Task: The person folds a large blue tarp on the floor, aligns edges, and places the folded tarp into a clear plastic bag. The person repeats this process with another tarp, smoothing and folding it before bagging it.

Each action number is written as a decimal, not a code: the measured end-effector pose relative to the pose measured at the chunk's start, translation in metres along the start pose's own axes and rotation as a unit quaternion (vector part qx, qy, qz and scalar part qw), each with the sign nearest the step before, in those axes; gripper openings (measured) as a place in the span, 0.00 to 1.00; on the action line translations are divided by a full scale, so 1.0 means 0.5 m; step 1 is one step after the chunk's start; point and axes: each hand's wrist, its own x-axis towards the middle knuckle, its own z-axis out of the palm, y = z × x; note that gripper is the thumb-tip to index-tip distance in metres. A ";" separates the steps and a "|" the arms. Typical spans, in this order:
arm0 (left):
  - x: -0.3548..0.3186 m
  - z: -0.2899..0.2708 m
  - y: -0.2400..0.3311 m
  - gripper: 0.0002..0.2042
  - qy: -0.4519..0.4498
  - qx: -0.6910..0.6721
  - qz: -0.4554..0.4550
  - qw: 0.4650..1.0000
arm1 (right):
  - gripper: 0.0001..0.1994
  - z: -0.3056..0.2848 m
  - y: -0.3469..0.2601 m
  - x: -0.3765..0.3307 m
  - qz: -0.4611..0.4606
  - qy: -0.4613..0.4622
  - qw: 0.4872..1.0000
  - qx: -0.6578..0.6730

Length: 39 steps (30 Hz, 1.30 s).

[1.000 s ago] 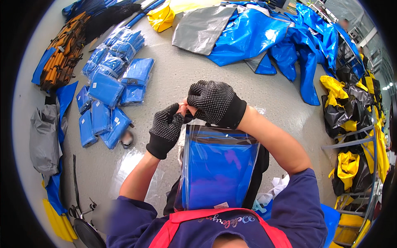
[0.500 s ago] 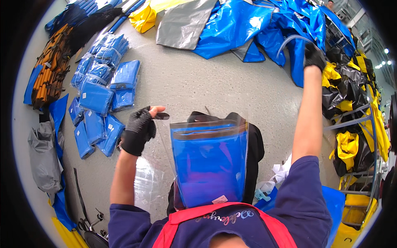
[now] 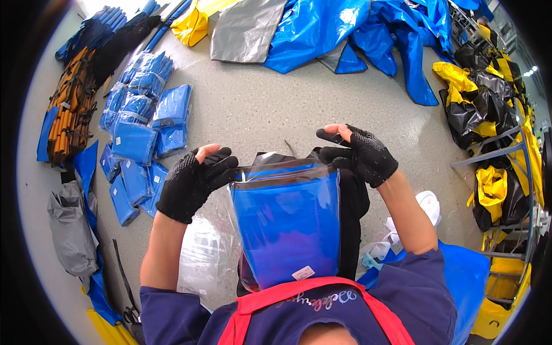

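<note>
A clear plastic bag holding a folded blue sheet point(image 3: 286, 221) is held upright at frame centre, long axis vertical; its open top edge is pinched left by the left hand point(image 3: 192, 183) and right by the right hand point(image 3: 361, 155), both equally near.

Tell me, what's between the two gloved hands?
In the head view, the clear top edge of the blue bag spans from the left hand to the right hand, with dark fabric behind it.

Both gloved hands raised: left hand point(image 3: 192, 181), right hand point(image 3: 362, 155), fingers seemingly pinching.
</note>
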 end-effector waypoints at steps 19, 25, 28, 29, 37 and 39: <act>-0.049 -0.061 -0.070 0.18 -0.094 0.622 0.262 0.732 | 0.11 -0.048 0.082 -0.095 -0.430 -0.030 0.722 -0.541; -0.079 -0.023 0.033 0.12 -0.032 0.700 0.112 0.704 | 0.14 -0.051 -0.019 -0.126 -0.387 -0.150 0.661 -0.625; -0.009 0.092 0.065 0.09 -0.057 0.670 0.268 0.689 | 0.12 -0.038 -0.112 -0.186 -0.220 -0.184 0.716 -0.636; 0.022 0.154 0.048 0.09 -0.076 0.648 0.291 0.699 | 0.10 0.008 -0.127 -0.163 -0.215 -0.134 0.765 -0.592; 0.106 0.134 -0.085 0.20 -0.138 0.792 0.069 0.590 | 0.26 0.081 0.044 0.030 -0.167 -0.042 0.711 -0.682; 0.104 0.105 -0.096 0.22 -0.111 0.767 0.162 0.611 | 0.29 0.091 0.031 0.047 -0.149 -0.052 0.728 -0.668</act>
